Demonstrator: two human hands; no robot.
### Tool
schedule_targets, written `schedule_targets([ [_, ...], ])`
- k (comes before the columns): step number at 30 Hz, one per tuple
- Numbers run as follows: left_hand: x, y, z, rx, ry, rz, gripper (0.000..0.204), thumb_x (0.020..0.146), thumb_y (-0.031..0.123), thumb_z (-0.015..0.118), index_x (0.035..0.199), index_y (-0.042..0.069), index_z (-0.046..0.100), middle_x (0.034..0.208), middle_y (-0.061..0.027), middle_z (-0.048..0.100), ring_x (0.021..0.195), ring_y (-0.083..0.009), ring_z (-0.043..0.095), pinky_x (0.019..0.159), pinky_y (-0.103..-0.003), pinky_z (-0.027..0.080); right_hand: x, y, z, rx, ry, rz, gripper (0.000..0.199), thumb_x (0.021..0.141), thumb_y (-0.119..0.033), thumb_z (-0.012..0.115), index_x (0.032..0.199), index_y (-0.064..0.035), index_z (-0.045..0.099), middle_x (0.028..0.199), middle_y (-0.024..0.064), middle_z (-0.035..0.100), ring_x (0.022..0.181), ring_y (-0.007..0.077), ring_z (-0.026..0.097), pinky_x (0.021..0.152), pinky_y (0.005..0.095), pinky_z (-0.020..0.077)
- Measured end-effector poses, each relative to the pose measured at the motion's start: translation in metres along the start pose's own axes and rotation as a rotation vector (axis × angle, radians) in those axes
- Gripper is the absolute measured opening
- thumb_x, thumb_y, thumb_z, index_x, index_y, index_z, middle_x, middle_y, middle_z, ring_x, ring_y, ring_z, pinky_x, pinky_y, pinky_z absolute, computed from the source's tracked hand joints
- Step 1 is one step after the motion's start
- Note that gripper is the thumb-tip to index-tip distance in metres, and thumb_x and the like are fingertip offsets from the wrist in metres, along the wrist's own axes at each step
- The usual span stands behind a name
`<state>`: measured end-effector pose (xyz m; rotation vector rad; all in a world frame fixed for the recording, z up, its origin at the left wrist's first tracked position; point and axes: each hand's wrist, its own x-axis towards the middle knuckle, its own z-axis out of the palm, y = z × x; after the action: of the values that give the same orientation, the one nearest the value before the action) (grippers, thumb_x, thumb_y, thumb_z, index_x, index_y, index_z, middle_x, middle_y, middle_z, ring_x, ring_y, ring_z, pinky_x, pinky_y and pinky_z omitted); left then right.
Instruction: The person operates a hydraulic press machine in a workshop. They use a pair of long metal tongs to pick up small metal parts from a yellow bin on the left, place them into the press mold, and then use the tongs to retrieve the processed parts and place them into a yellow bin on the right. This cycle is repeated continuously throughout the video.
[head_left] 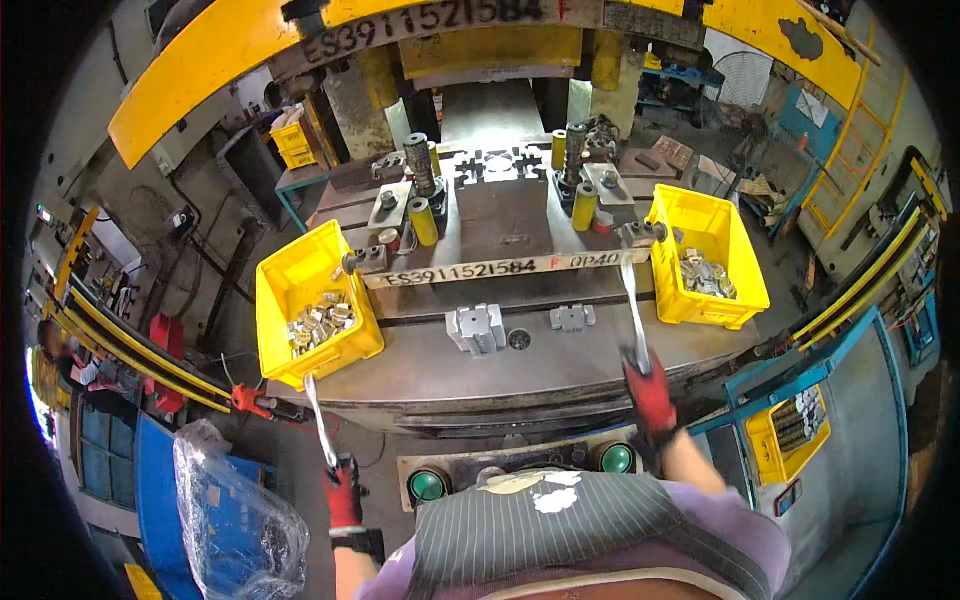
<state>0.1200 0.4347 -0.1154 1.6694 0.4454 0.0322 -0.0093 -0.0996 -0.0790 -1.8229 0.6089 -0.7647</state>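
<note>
My left hand (343, 492), in a red and black glove, is closed on the lower end of long silver tweezers (321, 425). Their tip comes up to the front bottom corner of the left yellow bin (370, 338). Also red-gloved, my right hand (650, 395) grips a second pair of long silver tweezers (635, 305), which reach up to the front rail of the press die (500, 268). Between the hands, a stack of grey metal parts (476, 330) and a smaller flat grey part (572, 317) sit on the steel press table (430, 372).
Small metal pieces (322, 322) lie in the left bin, and more in the right yellow bin (745, 305). Guide posts (420, 165) and yellow cylinders (422, 222) stand on the die. Two green buttons (428, 486) are on a panel before me. A blue cart (880, 380) stands right.
</note>
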Motion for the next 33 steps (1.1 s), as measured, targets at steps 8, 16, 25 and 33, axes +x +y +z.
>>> schedule_targets([
  [8,0.017,-0.15,-0.005,0.37,-0.631,0.205,0.016,0.082,0.024,0.055,0.084,0.008,0.058,0.06,-0.0057,0.058,0.043,-0.0163,0.052,0.039,-0.029,0.041,-0.149,0.06,-0.065,-0.024,0.102,0.809,0.042,0.069,-0.012,0.069,0.107,-0.0018,0.053,0.093,0.0076,0.059,0.077,0.0178,0.055,0.068,0.0319,0.0447],
  [16,0.042,-0.122,0.039,1.008,-0.937,0.057,0.03,0.067,0.03,0.071,0.077,0.003,0.064,0.063,-0.0087,0.062,0.05,-0.0168,0.056,0.048,-0.031,0.046,-0.161,0.204,-0.052,-0.315,-0.192,0.397,0.039,0.079,-0.041,0.053,0.096,-0.0065,0.058,0.09,0.0086,0.059,0.073,0.0229,0.054,0.066,0.033,0.0446],
  [25,0.04,-0.127,0.045,1.009,-0.88,-0.067,0.043,0.07,0.047,0.064,0.07,0.004,0.065,0.061,-0.0085,0.062,0.049,-0.0171,0.057,0.051,-0.032,0.048,-0.17,0.303,-0.076,-1.356,-1.091,-0.079,0.037,0.072,-0.007,0.06,0.107,-0.0038,0.048,0.092,0.0122,0.061,0.082,0.025,0.059,0.075,0.0359,0.0458],
  [33,0.033,-0.102,0.044,1.072,-1.01,0.107,0.032,0.072,0.032,0.065,0.075,0.001,0.063,0.076,-0.0117,0.063,0.056,-0.0169,0.058,0.051,-0.033,0.045,-0.156,0.208,-0.066,-0.495,-0.326,0.409,0.045,0.066,-0.012,0.069,0.106,-0.0042,0.049,0.09,0.0103,0.062,0.079,0.0265,0.059,0.072,0.0371,0.0456],
])
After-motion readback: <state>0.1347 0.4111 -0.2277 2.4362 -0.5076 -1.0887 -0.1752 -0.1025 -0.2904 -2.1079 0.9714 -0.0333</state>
